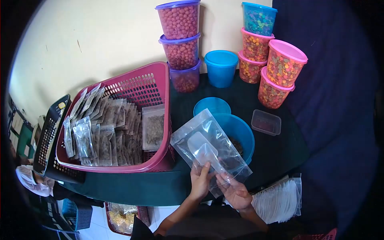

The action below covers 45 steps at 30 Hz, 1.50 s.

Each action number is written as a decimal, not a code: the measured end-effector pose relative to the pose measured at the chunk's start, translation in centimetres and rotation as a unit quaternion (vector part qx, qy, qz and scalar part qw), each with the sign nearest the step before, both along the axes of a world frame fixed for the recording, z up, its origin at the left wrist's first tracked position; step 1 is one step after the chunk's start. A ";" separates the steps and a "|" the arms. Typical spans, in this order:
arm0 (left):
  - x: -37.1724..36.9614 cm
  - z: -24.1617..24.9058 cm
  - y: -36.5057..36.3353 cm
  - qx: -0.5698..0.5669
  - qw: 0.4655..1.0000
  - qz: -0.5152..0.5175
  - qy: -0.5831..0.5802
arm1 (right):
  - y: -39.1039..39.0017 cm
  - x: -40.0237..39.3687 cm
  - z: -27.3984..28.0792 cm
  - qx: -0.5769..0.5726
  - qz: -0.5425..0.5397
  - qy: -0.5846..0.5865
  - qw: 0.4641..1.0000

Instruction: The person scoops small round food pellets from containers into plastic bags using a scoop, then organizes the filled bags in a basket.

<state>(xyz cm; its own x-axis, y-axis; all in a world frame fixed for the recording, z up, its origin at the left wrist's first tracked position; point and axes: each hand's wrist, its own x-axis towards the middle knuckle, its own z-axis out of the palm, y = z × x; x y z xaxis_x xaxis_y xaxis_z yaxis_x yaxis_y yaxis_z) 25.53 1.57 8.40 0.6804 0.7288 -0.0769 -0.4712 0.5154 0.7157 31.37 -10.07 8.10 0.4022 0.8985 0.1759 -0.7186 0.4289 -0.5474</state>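
A clear flat plastic bag [232, 154] is held slanted over the open blue tub [246, 136]. My left hand [200, 182] grips the bag's lower left edge, thumb on top. The fingers of my right hand [236, 194] are closed at its near edge. A whitish translucent scoop [203, 145] overlaps the bag, its handle running down toward both hands; I cannot tell whether it lies inside or behind the bag. Dark small contents [237, 145] show in the tub, partly hidden by the bag. A blue lid [212, 105] lies just beyond the tub.
Left stands a pink basket [160, 80] full of filled clear packets [106, 140]. Lidded tubs of pink balls [180, 20] and colourful pieces [286, 66] are stacked behind, around a closed blue tub [221, 70]. A clear box [266, 122] sits right. Empty bags [278, 200] hang below.
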 end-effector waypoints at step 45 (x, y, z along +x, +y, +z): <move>-5.5 1.3 3.3 0.044 0.992 -0.108 0.036 | -3.4 6.9 1.7 -0.237 0.004 -0.161 0.958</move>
<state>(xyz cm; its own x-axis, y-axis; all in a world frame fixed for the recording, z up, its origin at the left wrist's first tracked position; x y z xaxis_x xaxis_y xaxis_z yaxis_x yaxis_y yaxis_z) 20.00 4.91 9.66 0.8168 0.5721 -0.0742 -0.3017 0.5333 0.7903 38.23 -13.42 9.80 0.3883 0.9111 -0.1386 -0.4827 0.0729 -0.8728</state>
